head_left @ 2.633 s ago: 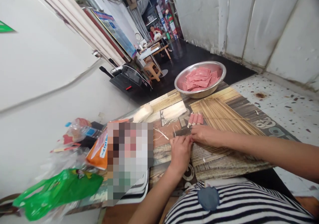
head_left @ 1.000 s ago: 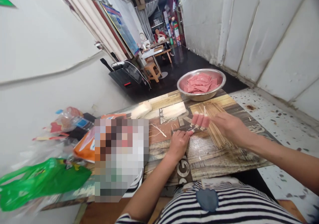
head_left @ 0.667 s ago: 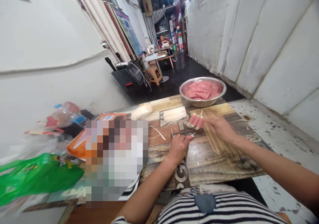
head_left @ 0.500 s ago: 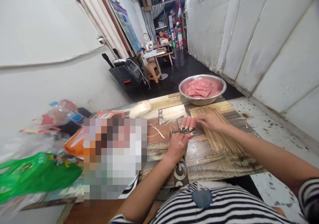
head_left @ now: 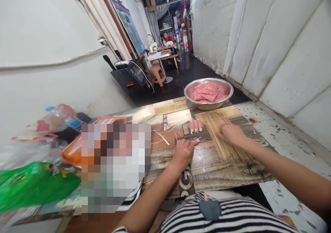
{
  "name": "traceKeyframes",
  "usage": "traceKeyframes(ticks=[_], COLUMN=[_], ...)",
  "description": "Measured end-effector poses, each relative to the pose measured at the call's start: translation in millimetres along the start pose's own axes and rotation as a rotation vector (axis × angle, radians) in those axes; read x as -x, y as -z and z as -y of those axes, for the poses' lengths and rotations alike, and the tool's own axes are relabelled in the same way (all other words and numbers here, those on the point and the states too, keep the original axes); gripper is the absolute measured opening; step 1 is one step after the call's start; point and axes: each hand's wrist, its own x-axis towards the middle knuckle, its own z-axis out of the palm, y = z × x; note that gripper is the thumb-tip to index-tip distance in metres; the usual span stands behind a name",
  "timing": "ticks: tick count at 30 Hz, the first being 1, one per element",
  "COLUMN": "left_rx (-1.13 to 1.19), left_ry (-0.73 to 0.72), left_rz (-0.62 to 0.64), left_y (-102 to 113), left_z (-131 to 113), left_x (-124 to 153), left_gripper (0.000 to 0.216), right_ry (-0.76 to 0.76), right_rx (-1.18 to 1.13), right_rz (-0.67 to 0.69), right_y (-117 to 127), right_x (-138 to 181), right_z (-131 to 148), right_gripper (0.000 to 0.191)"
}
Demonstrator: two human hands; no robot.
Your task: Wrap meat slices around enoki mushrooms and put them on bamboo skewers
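Observation:
My left hand [head_left: 184, 153] rests on the table, its fingers closed on an enoki roll [head_left: 197, 141], a pink slice wrapped around pale mushroom stems; only its end shows past my fingertips. Several finished-looking enoki rolls [head_left: 196, 125] lie side by side just beyond. My right hand [head_left: 232, 135] is over a spread of thin bamboo skewers [head_left: 216, 131], fingers curled in against them. Whether a skewer is in its grip is hidden. Behind the rolls sits a bundle of enoki mushrooms [head_left: 179, 117], with a second enoki bundle [head_left: 144, 114] to its left.
A metal bowl [head_left: 190, 102] of pink slices stands at the table's far edge. Loose enoki strands [head_left: 162, 138] lie left of my left hand. Farther left are an orange bag [head_left: 69, 153], a green bag [head_left: 38, 184] and a blurred-out patch. A person [head_left: 169, 39] sits at a distant table.
My right hand has left the row of enoki rolls and moved right and nearer, onto the skewers, with its fingers curling in. My left hand keeps its place and its grip.

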Motion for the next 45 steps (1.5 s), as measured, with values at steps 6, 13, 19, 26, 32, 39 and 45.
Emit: traceKeyframes(ticks=[6, 13, 19, 26, 32, 39, 45], left_rx=[0.048, 0.046, 0.070, 0.048, 0.065, 0.071, 0.084], left_ry=[-0.004, 0.009, 0.009, 0.032, 0.027, 0.019, 0.020], left_rz=[-0.044, -0.067, -0.049, -0.015, -0.037, -0.032, -0.022], left_y=[0.5, 1.7, 8.2, 12.2, 11.2, 12.9, 11.6], left_z=[2.1, 2.0, 3.0, 3.1, 3.8, 4.5, 5.0], left_x=[1.0, -0.8, -3.9, -5.4, -4.8, -5.6, -6.1], left_gripper=[0.028, 0.026, 0.024, 0.026, 0.025, 0.026, 0.028], right_ry=[-0.113, -0.071, 0.051, 0.313, 0.365, 0.358, 0.356], right_rx=[-0.064, -0.100, -0.274, -0.406, -0.311, -0.278, -0.290], right_rz=[0.109, 0.085, -0.225, -0.425, -0.478, -0.488, -0.466], right_y=[8.4, -2.1, -1.3, -34.9, -50.4, -61.5, -62.9], right_x=[0.1, 19.2, 109.8, 158.3, 153.4, 151.0, 149.6], right_z=[9.6, -27.2, -10.7, 29.1, 32.8, 39.2, 39.9], right_gripper=[0.035, 0.031, 0.033, 0.036, 0.035, 0.037, 0.035])
